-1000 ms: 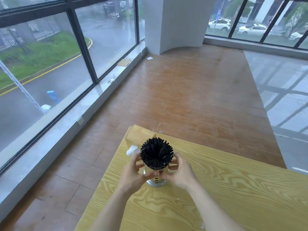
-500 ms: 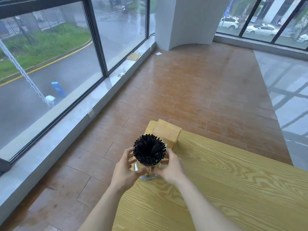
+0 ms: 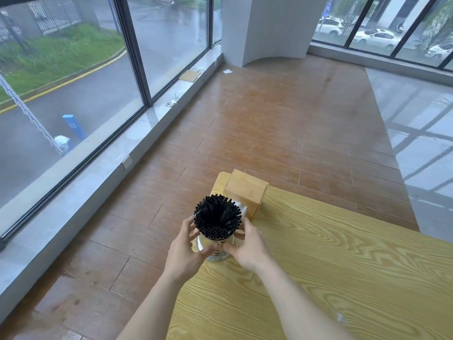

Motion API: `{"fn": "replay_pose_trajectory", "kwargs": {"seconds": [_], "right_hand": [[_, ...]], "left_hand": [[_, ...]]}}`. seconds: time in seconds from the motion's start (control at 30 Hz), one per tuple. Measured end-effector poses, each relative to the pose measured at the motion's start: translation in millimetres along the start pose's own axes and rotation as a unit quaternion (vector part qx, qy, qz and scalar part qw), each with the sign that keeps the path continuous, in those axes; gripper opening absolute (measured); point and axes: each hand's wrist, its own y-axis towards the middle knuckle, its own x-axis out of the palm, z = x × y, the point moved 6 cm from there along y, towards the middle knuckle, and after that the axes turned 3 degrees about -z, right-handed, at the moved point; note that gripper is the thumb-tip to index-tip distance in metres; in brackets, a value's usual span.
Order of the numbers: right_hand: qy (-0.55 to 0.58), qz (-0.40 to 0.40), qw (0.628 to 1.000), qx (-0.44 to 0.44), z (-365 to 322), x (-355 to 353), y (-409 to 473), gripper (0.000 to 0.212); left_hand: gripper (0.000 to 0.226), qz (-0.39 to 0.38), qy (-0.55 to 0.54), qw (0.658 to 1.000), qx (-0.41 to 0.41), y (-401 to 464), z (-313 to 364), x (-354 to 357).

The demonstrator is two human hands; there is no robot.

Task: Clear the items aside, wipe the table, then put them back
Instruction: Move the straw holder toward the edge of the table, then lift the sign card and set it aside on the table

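Note:
A shiny metal straw holder (image 3: pixel 213 251) packed with black straws (image 3: pixel 217 220) stands at the left edge of the yellow wooden table (image 3: pixel 318 278). My left hand (image 3: pixel 186 251) wraps its left side and my right hand (image 3: pixel 247 249) its right side, both gripping the metal cup. Just behind it, at the table's far left corner, sits a bamboo box (image 3: pixel 245 191) with white tissue (image 3: pixel 241 208) showing at its near side. The holder's base is partly hidden by my fingers.
Brown plank floor (image 3: pixel 269 123) lies beyond and left of the table. Tall windows with a grey sill (image 3: pixel 117 165) run along the left. A white column (image 3: pixel 267 25) stands at the back. Glossy grey floor (image 3: pixel 421 133) is on the right.
The holder, held in both hands, now sits nearer the table's left edge, close in front of the bamboo box. The view has shifted, so the table appears further right.

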Motion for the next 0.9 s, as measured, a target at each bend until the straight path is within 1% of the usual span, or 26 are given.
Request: {"fn": "replay_pose_trajectory", "kwargs": {"seconds": [0.1,0.17,0.27,0.33,0.4,0.5,0.63,0.7,0.8,0.9], "right_hand": [[-0.012,0.0,1.0,0.006,1,1,-6,0.085],[-0.018,0.005,1.0,0.018,8,0,-11,0.094],[-0.055,0.009,0.998,0.023,21,-7,-23,0.095],[-0.106,0.004,0.994,0.02,32,-15,-33,0.093],[-0.162,0.005,0.986,0.027,45,-26,-45,0.09],[-0.244,0.017,0.969,0.038,64,-49,-64,0.089],[-0.304,0.046,0.95,0.058,93,-95,-92,0.091],[-0.313,0.059,0.945,0.07,108,-122,-108,0.092],[-0.299,0.088,0.946,0.092,133,-171,-135,0.092],[-0.281,0.122,0.945,0.111,166,-226,-163,0.093]], "left_hand": [[0.113,-0.001,0.006,1.0,-0.014,-7,0,-1],[0.116,0.013,0.015,0.999,-0.032,-15,-4,-1],[0.104,0.038,0.075,0.994,-0.066,-30,-16,1],[0.094,0.02,0.147,0.985,-0.082,-41,-20,10],[0.085,-0.022,0.229,0.97,-0.077,-51,-15,27],[0.08,-0.087,0.323,0.942,-0.023,-63,2,62],[0.087,-0.145,0.387,0.909,0.056,-68,41,116],[0.088,-0.164,0.406,0.893,0.1,-69,67,144],[0.091,-0.165,0.429,0.871,0.175,-71,109,188],[0.096,-0.171,0.437,0.855,0.221,-76,149,241]]}}
